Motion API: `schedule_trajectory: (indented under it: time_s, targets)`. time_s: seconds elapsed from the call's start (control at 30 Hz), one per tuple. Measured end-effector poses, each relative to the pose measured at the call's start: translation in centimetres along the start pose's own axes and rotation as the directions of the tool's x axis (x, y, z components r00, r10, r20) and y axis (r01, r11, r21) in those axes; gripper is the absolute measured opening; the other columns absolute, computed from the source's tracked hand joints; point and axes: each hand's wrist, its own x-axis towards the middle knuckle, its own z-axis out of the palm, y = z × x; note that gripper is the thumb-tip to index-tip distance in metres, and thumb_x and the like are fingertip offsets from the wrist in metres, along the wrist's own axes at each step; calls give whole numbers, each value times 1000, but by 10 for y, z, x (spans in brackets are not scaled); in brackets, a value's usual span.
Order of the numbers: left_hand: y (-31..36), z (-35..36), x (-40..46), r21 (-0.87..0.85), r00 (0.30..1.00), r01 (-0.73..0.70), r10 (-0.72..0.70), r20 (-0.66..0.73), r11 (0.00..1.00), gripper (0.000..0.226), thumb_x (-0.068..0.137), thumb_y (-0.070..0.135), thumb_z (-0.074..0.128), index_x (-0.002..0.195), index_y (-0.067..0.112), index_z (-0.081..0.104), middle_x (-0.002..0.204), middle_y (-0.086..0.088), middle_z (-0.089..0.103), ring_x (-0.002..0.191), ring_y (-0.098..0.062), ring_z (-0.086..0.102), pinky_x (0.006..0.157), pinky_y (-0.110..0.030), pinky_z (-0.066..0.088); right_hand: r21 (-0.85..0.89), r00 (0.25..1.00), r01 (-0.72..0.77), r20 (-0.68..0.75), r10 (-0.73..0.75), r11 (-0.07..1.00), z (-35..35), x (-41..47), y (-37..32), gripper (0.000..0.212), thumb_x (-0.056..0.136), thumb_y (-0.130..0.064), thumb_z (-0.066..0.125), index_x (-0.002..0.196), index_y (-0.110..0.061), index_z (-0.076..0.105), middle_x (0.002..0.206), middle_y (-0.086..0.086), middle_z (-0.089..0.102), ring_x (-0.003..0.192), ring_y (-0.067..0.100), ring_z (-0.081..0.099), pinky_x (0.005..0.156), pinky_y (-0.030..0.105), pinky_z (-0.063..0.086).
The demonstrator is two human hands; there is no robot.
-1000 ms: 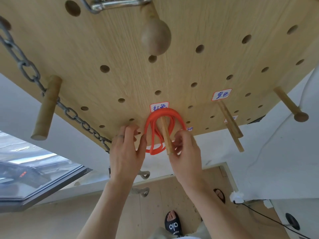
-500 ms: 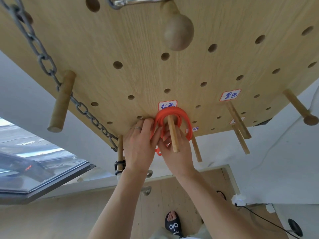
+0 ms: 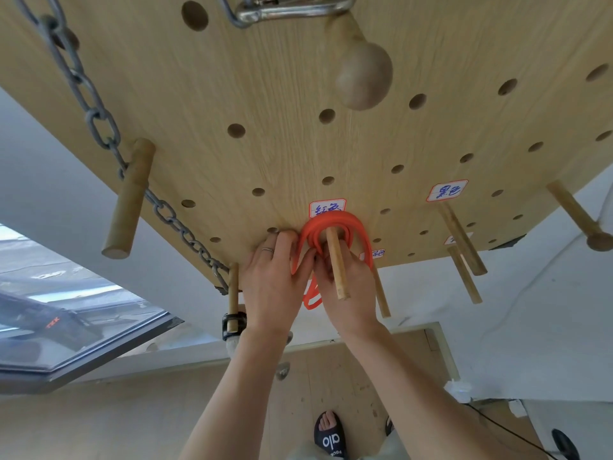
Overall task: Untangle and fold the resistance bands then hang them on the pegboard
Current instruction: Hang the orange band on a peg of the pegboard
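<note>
A red resistance band (image 3: pixel 331 221), folded into several loops, hangs over a wooden peg (image 3: pixel 336 263) on the tilted wooden pegboard (image 3: pixel 265 94), just under a white label (image 3: pixel 326 207). My left hand (image 3: pixel 272 283) holds the band's left strands, fingertips against the board. My right hand (image 3: pixel 351 293) grips the loops below and behind the peg. The band's lower end (image 3: pixel 311 304) shows between my two hands; the rest of its lower part is hidden by them.
A steel chain (image 3: pixel 99 122) runs down the board's left side past a thick peg (image 3: pixel 127 200). A carabiner (image 3: pixel 288 9) and a round knob (image 3: pixel 365 78) sit above. Bare pegs (image 3: pixel 461 237) stick out to the right under another label (image 3: pixel 446 190). A window (image 3: pixel 66 327) lies lower left.
Both hands moved up and closed in on the band, bunching its loops against the board around the peg. The view shifted slightly closer to the board.
</note>
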Motion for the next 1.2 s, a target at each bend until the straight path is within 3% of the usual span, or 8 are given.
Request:
schedule_trajectory:
  time_s: [0.1,0.3,0.47,0.6,0.83,1.0,1.07,1.2]
  targets:
    - [4,4,-3,22,999,52,-52,-9,998,22,89,27,75,89,15,56,81,1,64,75,-26,59,68,-36,43,-35,999,47,-7,-47,998,-2,4,2,23,95,-23,53,87,-7,67,66,2,66,53,17,61,52,21,38]
    - [12,9,-4,73,997,61,-58,-45,995,14,85,23,65,91,12,58,86,-2,63,76,-29,57,72,-37,37,-47,994,106,20,-106,993,-7,5,-1,29,89,-21,44,92,-6,69,68,2,66,55,17,59,54,22,37]
    - [16,18,-9,91,993,102,-96,-67,991,22,95,31,52,98,11,59,95,-7,65,79,-34,59,73,-42,41,-59,997,20,80,-15,998,-11,7,0,40,90,-34,40,101,-7,67,75,7,69,60,29,65,52,39,53]
    - [14,23,-12,108,993,99,-91,-78,989,25,92,26,67,108,13,55,103,-10,66,86,-35,63,77,-42,42,-102,997,32,69,-25,994,-10,7,0,28,91,-25,49,100,-5,66,73,10,69,57,32,65,48,43,54]
    - [14,21,-10,109,994,107,-103,-40,988,40,85,25,77,111,16,48,104,-8,66,89,-34,64,80,-43,45,-113,995,57,88,-47,992,-9,6,0,37,91,-29,41,105,-5,66,78,6,70,60,26,67,50,36,53]
    - [6,16,-12,130,995,84,-76,-68,988,34,78,8,75,106,10,55,100,-9,63,76,-35,57,70,-41,45,-164,994,16,107,1,986,-5,5,3,17,89,-16,64,103,-6,66,71,1,68,56,20,64,50,21,38]
    - [3,13,-13,139,995,80,-72,-64,987,32,81,11,75,105,10,55,100,-9,62,75,-34,57,70,-41,46,-174,998,25,64,-14,984,-6,5,0,13,86,-10,71,98,-4,67,68,2,67,52,18,62,51,10,29]
    - [-1,12,-16,168,998,47,-39,-50,985,26,88,21,67,108,13,52,105,-8,63,77,-32,59,69,-40,46,-234,998,36,55,-24,972,-3,3,-2,15,90,-18,72,99,-7,67,69,-3,68,54,12,61,59,8,29]
